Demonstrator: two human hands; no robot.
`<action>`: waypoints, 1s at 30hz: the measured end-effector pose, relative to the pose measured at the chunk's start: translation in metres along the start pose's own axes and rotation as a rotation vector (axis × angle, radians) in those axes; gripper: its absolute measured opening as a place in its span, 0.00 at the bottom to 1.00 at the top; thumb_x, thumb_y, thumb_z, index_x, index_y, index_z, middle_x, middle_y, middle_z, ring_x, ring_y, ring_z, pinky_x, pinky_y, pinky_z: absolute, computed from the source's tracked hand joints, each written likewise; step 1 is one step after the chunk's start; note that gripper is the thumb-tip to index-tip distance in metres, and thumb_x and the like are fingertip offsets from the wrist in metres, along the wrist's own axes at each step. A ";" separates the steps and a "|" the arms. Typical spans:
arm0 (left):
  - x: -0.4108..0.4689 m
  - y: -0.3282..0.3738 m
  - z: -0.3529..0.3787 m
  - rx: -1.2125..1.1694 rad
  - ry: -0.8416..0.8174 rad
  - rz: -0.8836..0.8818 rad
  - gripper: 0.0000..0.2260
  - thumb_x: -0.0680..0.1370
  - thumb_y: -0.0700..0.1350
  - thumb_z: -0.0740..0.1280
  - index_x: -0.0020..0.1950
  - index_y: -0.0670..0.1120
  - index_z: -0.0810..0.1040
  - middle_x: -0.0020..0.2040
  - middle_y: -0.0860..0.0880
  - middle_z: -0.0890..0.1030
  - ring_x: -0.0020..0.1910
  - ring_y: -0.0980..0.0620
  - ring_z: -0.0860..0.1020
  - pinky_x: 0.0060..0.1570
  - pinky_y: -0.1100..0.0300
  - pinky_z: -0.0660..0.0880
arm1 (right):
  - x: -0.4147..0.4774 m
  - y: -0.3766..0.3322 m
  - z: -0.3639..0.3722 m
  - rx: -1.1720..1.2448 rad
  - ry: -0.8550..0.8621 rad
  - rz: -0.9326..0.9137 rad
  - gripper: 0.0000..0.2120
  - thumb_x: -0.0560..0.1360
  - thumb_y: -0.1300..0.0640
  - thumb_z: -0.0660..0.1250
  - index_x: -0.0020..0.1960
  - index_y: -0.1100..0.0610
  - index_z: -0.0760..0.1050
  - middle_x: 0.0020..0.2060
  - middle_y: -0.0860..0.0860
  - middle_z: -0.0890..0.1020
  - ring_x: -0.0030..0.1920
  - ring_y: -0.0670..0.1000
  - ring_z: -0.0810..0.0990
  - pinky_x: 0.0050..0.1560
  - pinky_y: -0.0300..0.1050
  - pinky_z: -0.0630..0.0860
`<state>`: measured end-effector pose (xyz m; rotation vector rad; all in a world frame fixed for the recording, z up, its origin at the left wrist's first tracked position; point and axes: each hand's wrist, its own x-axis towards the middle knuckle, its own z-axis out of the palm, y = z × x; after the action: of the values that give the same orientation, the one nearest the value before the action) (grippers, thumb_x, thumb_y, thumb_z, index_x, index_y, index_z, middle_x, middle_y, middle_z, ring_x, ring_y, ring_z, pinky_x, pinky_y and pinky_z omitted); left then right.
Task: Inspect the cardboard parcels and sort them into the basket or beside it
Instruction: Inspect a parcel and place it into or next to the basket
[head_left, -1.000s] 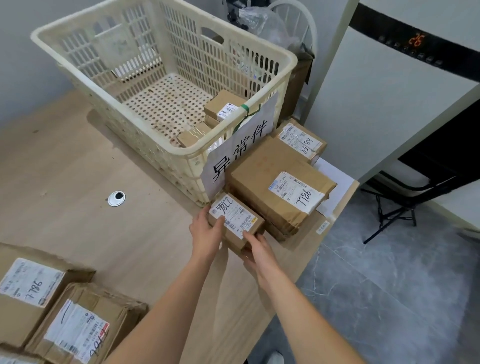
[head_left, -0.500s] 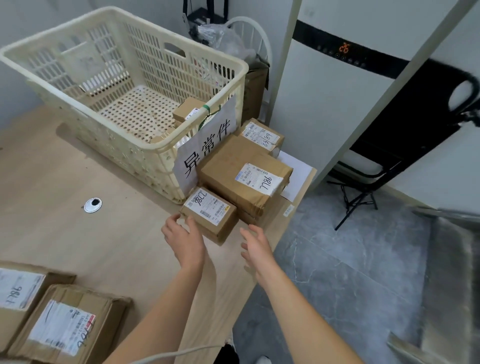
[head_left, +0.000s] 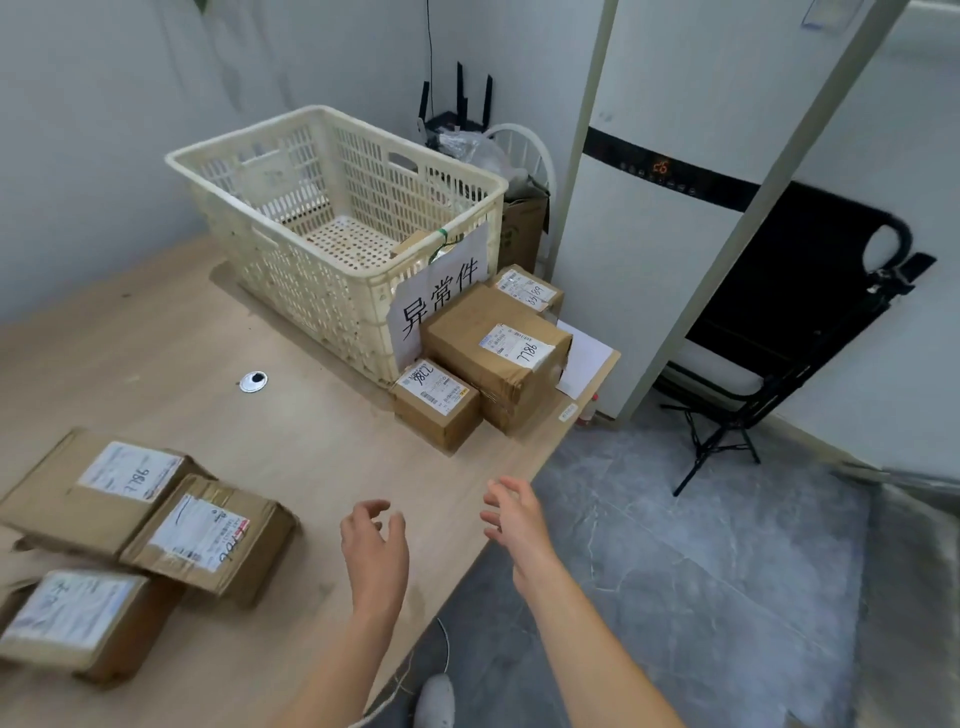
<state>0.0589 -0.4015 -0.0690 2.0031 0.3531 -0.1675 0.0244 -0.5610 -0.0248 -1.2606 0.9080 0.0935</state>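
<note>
A cream plastic basket (head_left: 270, 171) stands at the back of the wooden table (head_left: 311, 457), with a handwritten paper sign (head_left: 441, 299) on its near corner. A bit of cardboard shows inside it. Beside the basket sit a small labelled parcel (head_left: 435, 402), a bigger parcel (head_left: 496, 353) and a third parcel (head_left: 527, 291) behind. Three more labelled parcels lie at the near left: one (head_left: 98, 488), one (head_left: 208, 535) and one (head_left: 78, 623). My left hand (head_left: 374, 545) and my right hand (head_left: 514, 519) hover empty with fingers apart, well short of the small parcel.
The table's right edge runs diagonally past my right hand, with grey tiled floor (head_left: 701, 571) below. A tall white appliance (head_left: 649, 234) stands right of the parcels. A white sheet of paper (head_left: 582, 358) lies at the table corner. A round cable grommet (head_left: 254, 382) sits mid-table.
Both hands have let go of the small parcel, left beside the basket, and pulled back toward me. The camera has drawn back and tilted up, showing more of the room.
</note>
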 end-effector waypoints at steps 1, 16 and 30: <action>-0.009 -0.007 -0.007 0.007 0.000 -0.008 0.08 0.85 0.43 0.63 0.64 0.46 0.75 0.65 0.45 0.74 0.64 0.45 0.76 0.63 0.47 0.75 | -0.009 0.005 0.003 -0.003 -0.002 0.001 0.14 0.85 0.53 0.64 0.69 0.53 0.72 0.56 0.52 0.81 0.54 0.52 0.80 0.48 0.42 0.78; -0.009 -0.075 -0.181 -0.064 -0.056 0.002 0.07 0.82 0.42 0.66 0.60 0.49 0.78 0.60 0.48 0.74 0.59 0.49 0.77 0.63 0.52 0.75 | -0.108 0.089 0.175 -0.127 -0.085 0.001 0.06 0.84 0.54 0.64 0.59 0.53 0.75 0.56 0.54 0.82 0.53 0.54 0.82 0.54 0.48 0.79; 0.092 -0.170 -0.378 -0.040 0.138 -0.195 0.17 0.81 0.43 0.67 0.70 0.45 0.73 0.69 0.43 0.74 0.68 0.40 0.73 0.71 0.44 0.70 | -0.162 0.174 0.364 -0.401 -0.237 0.093 0.13 0.83 0.48 0.66 0.64 0.53 0.77 0.62 0.50 0.78 0.56 0.47 0.76 0.64 0.50 0.77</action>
<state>0.0779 0.0227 -0.0718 1.9445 0.6355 -0.1435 0.0208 -0.1267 -0.0514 -1.5383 0.7619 0.5091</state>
